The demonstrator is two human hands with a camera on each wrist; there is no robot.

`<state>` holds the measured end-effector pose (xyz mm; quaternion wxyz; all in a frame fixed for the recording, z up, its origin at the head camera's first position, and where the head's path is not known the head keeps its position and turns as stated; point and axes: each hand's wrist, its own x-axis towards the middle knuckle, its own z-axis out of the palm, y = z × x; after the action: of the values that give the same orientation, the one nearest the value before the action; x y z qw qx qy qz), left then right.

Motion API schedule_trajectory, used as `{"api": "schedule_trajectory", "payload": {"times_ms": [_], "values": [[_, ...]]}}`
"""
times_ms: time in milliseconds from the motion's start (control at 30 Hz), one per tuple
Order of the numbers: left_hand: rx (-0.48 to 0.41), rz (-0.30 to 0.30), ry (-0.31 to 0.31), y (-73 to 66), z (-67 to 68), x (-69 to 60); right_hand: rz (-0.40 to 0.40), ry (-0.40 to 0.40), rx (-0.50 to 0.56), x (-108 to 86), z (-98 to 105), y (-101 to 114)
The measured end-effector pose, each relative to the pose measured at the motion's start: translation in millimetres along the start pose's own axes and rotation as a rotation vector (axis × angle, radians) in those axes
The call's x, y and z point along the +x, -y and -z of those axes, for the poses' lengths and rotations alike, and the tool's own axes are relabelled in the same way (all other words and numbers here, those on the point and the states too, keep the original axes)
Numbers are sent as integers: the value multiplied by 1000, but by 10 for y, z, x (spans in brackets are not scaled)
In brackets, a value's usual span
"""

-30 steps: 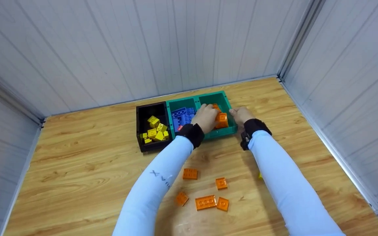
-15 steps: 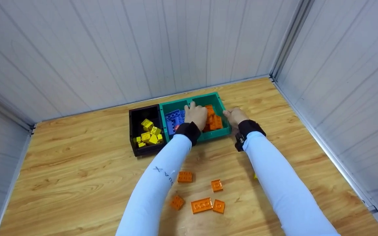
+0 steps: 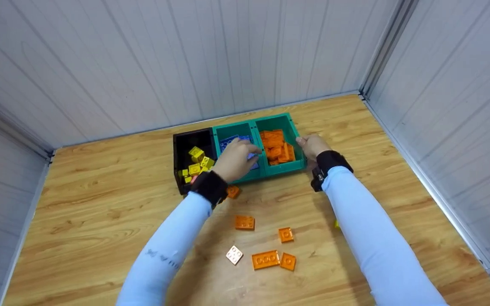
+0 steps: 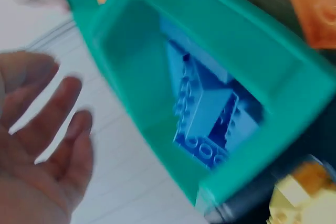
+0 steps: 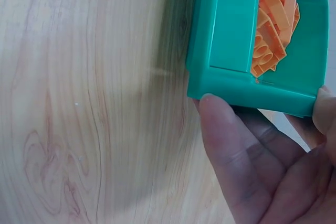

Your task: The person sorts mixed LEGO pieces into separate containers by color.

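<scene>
My left hand (image 3: 235,159) hovers over the blue compartment of the green bin (image 3: 283,170). Its fingers are spread and loosely bent, with nothing between them. Blue bricks (image 4: 205,114) lie beneath it, partly hidden by the hand in the head view. My right hand (image 3: 313,146) holds the bin's right end. In the right wrist view, its fingertips (image 5: 216,111) meet the outer wall from both sides of that end. Orange bricks (image 3: 277,148) fill part of the right compartment.
A black bin (image 3: 178,170) with yellow bricks (image 3: 196,155) adjoins on the left. Several orange bricks, including a long one (image 3: 266,259), lie loose on the wooden table (image 3: 113,229). A yellow piece (image 3: 337,224) shows beside the right forearm. White panel walls stand behind and at the sides.
My left hand has moved left and out of the orange compartment, with its fingers loosened. The orange bricks there are now uncovered. The right hand stays at the bin's right end.
</scene>
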<state>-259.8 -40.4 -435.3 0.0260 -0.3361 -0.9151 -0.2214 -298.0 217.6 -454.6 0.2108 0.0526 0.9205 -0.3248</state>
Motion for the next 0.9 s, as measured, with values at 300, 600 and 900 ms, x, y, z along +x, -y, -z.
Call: {"api": "schedule_trajectory", "payload": {"times_ms": [300,600,900], "values": [[-23,44,164,23,-183,-709,-19,-4,15,0,53,-48],[-4,46,111,81,-441,-982,-8,10,8,4,60,-53],[-51,131,143,48,-463,-1050,-2,4,12,17,48,-81]]}}
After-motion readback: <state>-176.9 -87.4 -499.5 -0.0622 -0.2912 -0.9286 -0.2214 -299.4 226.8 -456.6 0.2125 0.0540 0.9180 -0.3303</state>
